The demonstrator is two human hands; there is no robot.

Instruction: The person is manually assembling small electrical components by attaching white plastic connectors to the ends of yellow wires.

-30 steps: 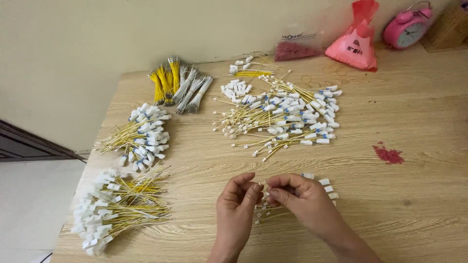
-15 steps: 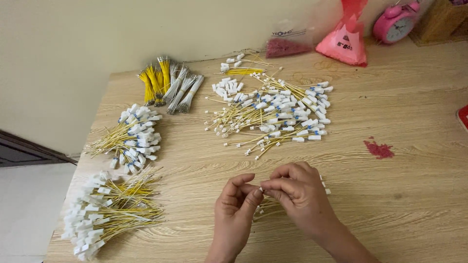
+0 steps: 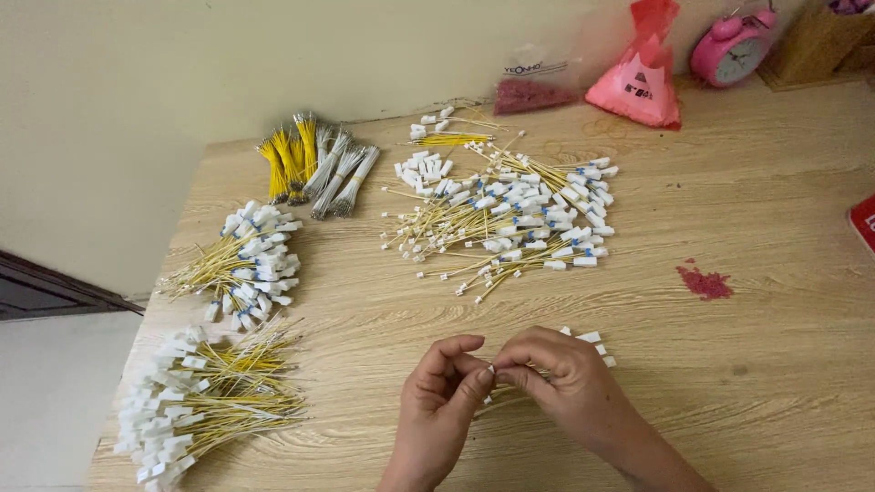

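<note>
Wooden table (image 3: pixel 766 237) fills the view, light grain, wall at the far edge. Camera has dipped and pulled in a little compared with a second ago: the far-edge items sit higher in frame, the hands more central; nothing on the table has shifted.

Big loose pile of yellow wires with white connectors (image 3: pixel 510 214) lies mid-table, well apart from the hands. Two sorted bundles on the left: lower bundle (image 3: pixel 205 401) near the front corner, upper bundle (image 3: pixel 241 264) beyond it. Bunch of bare yellow and grey wire lengths (image 3: pixel 314 164) sits near the wall. Far edge: pink plastic bag (image 3: pixel 643 77), clear bag of dark red bits (image 3: pixel 538 91), pink alarm clock (image 3: pixel 734 46). Red smear (image 3: pixel 704 282) on the wood right of centre.

Left hand (image 3: pixel 437 410) and right hand (image 3: pixel 570 387) meet at the front edge, fingertips touching. A second ago they stood slightly apart; now they have closed up on one spot. Both pinch the same small white connector (image 3: pixel 490 371), thumb and forefinger of each hand pressed on it, other fingers curled. Thin yellow wire (image 3: pixel 497 401) trails down beneath the hands, mostly hidden. A few loose white connectors (image 3: pixel 592 344) lie on the table just behind the right hand.

Judgement: the closing of the fingers suggests the connector and wire end are being worked together right now, one piece at a time; whether it is seated cannot be told, too small.
</note>
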